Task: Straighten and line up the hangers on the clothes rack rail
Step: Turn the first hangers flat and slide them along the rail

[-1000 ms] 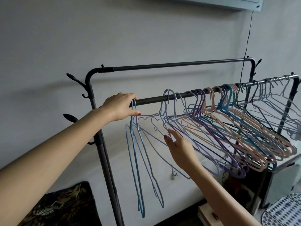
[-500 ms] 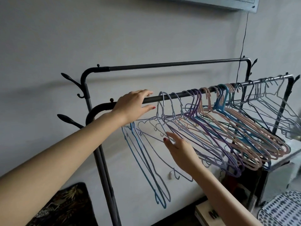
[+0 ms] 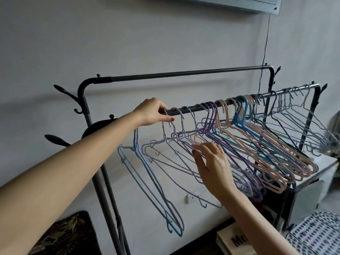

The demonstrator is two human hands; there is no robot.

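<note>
- The left hand (image 3: 150,112) reaches to the left end of the lower rail (image 3: 195,108); its fingers curl over the bar and its thumb lies under it, right beside the hook of a pale lilac hanger (image 3: 166,142), so it grips the rail.
- The right hand (image 3: 214,166) is below the rail, fingers loosely spread and nearly straight, fingertips (image 3: 197,147) touching the sloping arms of the lilac and purple hangers; it grasps nothing.
- Two light blue hangers (image 3: 147,173) hang at the rail's left end, under the left forearm, turned edge-on and well below the others.
- A crowded bunch of purple, pink and blue hangers (image 3: 257,144) fills the middle of the rail, all slanting toward the right end.
- Thin grey wire hangers (image 3: 301,116) sit at the right end of the rail, near the rack's right post.
- The upper rail (image 3: 184,73) of the black rack is bare metal behind them.
- At the bottom edge a pale box (image 3: 231,240) shows dark letters, readable only as "M" and part of another.
- A dotted fabric (image 3: 318,234) lies in the lower right corner.
</note>
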